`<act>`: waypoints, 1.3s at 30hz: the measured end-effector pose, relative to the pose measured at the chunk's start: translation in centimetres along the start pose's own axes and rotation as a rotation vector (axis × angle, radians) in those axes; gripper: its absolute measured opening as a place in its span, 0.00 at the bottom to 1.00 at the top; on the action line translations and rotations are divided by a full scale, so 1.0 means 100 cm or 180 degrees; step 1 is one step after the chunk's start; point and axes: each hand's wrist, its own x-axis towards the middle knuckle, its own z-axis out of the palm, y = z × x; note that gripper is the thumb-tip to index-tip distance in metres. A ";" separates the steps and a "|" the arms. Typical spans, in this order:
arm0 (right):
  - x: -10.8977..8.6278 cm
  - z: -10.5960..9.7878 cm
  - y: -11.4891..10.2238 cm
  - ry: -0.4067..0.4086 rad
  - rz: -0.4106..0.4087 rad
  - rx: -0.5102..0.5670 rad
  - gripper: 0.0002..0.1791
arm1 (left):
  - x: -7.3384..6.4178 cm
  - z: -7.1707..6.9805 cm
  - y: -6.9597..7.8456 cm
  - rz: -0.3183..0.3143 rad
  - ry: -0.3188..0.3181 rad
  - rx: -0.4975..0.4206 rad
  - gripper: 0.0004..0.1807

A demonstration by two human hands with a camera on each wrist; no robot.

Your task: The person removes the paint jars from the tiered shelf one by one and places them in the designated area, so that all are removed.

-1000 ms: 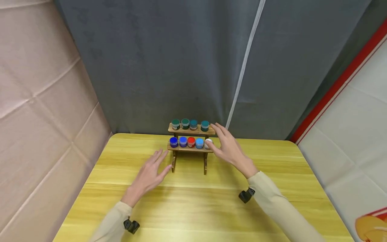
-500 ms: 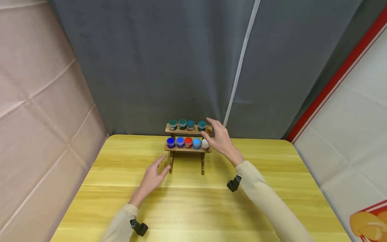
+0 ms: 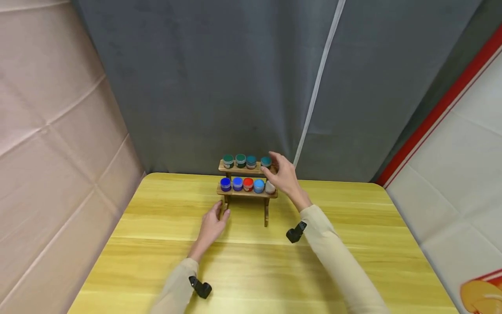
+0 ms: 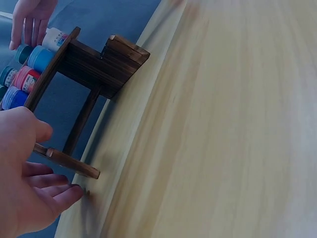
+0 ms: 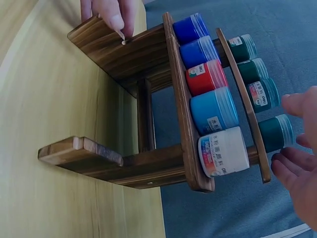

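The nearer right grip (image 3: pixel 285 176), loosely parted, no hold showing, flanks 1 teal jar (image 5: pixel 271 135) near the rack's (image 3: pixel 245 196) upper right end.

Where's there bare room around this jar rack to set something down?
The table is bare in front of the rack between the sleeves, and right of the right sleeve. The upper shelf has a narrow gap between its third and fourth jars from left. Crowded: the lower shelf, with five jars, and around the right hand.
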 end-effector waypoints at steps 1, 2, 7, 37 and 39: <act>0.000 0.001 0.000 0.0007 0.0002 0.0002 0.32 | 0.001 0.002 0.000 -0.0006 0.0021 -0.0020 0.34; 0.000 0.002 0.000 0.0019 0.0002 0.0015 0.31 | 0.001 0.003 0.000 -0.0021 0.0042 -0.0056 0.34; -0.001 0.005 0.000 0.0075 0.0042 0.0115 0.28 | 0.000 0.009 -0.004 -0.0020 0.0108 -0.0205 0.30; -0.003 0.005 0.011 0.0752 -0.0072 0.0363 0.18 | -0.008 0.015 -0.013 -0.0086 0.0080 -0.0121 0.28; -0.004 0.003 0.014 0.0798 -0.0102 0.0361 0.18 | -0.007 0.014 -0.012 -0.0097 0.0080 -0.0082 0.28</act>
